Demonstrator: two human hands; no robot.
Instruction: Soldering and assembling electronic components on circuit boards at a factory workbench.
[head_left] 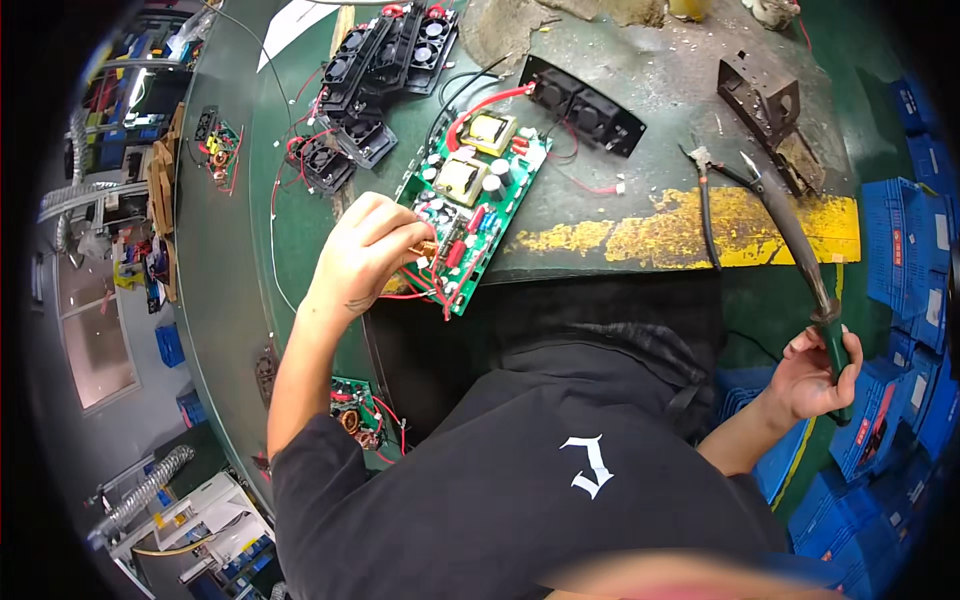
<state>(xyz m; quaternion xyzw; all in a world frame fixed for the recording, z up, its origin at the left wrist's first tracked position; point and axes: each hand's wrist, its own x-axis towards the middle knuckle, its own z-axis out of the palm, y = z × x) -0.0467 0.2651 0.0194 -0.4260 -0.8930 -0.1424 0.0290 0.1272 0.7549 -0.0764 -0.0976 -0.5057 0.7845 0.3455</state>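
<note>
A green circuit board [507, 199] lies tilted at the near edge of the bench, carrying yellow-wrapped transformers, capacitors and red wires. Over its near left part, my left hand [365, 243] is closed in a pinch; what the fingertips hold is hidden. My right hand [815, 378] grips a soldering iron [793, 232] by its green handle, off the bench's right front. The iron's long metal shaft points up and away, its tip close to the cutting pliers [703, 170]. Behind the board, a black twin-fan panel [583, 103] joins it by a thick red wire.
Several black fan units [385, 60] are piled at the back left. A dark metal stand [765, 115] stands at the back right. Another board with copper coils [352, 410] lies by my left elbow. A small board [222, 157] sits far left. Blue crates [900, 235] are stacked at right.
</note>
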